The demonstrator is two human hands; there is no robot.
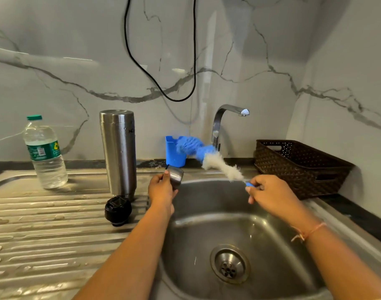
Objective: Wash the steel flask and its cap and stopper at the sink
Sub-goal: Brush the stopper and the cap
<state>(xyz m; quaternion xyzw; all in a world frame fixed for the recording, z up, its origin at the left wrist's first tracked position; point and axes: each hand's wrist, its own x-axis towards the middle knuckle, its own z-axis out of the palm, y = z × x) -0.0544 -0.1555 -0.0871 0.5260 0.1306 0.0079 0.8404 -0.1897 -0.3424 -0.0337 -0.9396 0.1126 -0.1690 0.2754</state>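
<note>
Over the sink basin: left hand grips steel cap; right hand pinches bottle brush, presumably for scrubbing. Flask upright, stopper on drainboard, awaiting turn.

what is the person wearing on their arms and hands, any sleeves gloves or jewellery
Both forearms are bare, with no sleeves in view and no gloves. The left hand and its wrist show no jewellery. At the wrist of the right hand sits a thin orange-pink thread bracelet, knotted, with short loose ends.
</note>
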